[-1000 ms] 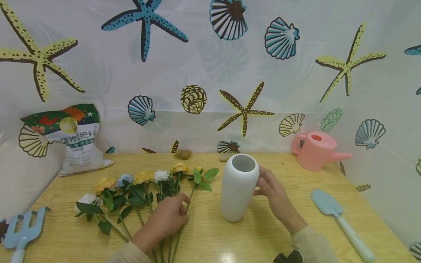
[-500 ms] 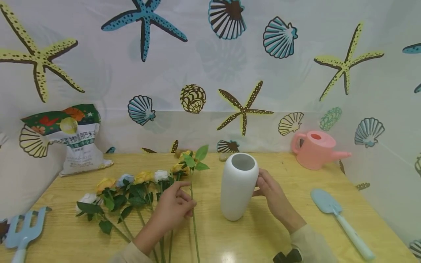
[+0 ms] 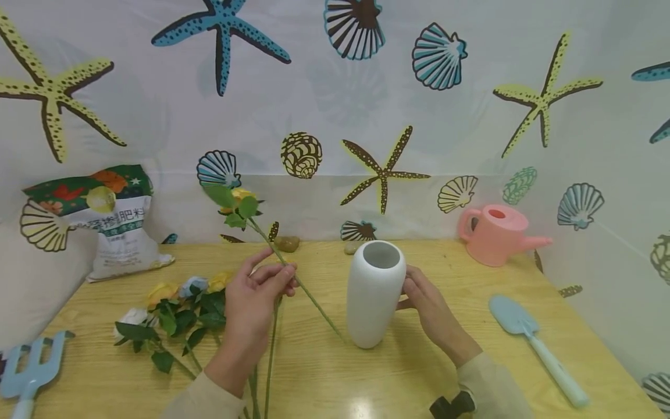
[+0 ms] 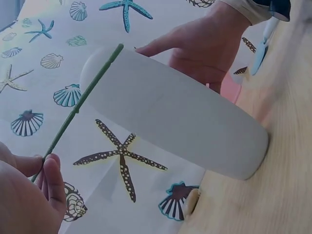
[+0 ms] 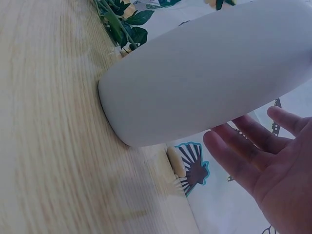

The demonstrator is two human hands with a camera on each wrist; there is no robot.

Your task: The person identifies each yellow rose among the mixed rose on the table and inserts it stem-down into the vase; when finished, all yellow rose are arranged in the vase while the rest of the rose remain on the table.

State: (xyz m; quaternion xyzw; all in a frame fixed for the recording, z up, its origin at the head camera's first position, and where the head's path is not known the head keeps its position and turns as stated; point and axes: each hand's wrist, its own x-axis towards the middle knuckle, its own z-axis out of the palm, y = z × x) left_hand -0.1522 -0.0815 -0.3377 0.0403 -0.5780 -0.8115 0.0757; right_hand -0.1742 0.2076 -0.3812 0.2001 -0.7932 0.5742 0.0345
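Observation:
My left hand (image 3: 250, 308) pinches the green stem of a yellow rose (image 3: 242, 194) between thumb and fingers. The rose slants, its bloom and leaves up to the left, its bare stem end down to the right near the vase. In the left wrist view the stem (image 4: 80, 105) overlaps the upper part of the vase. A tall white vase (image 3: 374, 302) stands upright on the table, its round mouth facing up. Beside its right side is my right hand (image 3: 434, 314). The right wrist view shows that hand's relaxed fingertips (image 5: 214, 139) right at the vase wall.
More artificial flowers (image 3: 180, 317), white, yellow and blue, lie on the left of the wooden table. A pale blue hand fork (image 3: 34, 369) lies far left, a blue trowel (image 3: 539, 346) at right. A pink watering can (image 3: 494, 235), fertilizer bag (image 3: 123, 233) and stones (image 3: 287, 243) stand behind.
My left hand has lifted the yellow rose from beside the other flowers and tilted it, so the bloom leans left and the stem end points toward the vase. The right hand stays by the vase.

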